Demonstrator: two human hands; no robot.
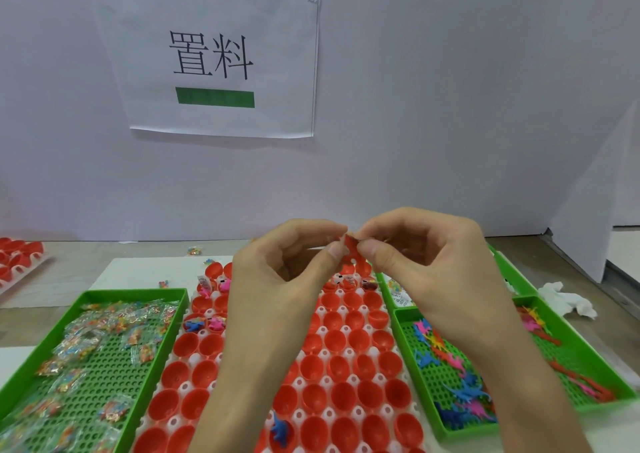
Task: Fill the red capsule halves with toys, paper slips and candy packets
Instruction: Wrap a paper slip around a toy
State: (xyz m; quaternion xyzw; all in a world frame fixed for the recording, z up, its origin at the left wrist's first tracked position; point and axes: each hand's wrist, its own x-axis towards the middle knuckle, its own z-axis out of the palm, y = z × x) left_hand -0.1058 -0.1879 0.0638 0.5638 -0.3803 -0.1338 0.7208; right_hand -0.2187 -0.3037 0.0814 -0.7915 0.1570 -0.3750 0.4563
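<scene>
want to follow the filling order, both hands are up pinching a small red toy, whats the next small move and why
Probably lower the red toy into an empty capsule half just below. The left hand and right hand both pinch it above the white tray, where most halves are empty and only a few hold toys.

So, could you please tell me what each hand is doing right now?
Left hand: pinching the small red toy.
Right hand: pinching the same toy.
</scene>
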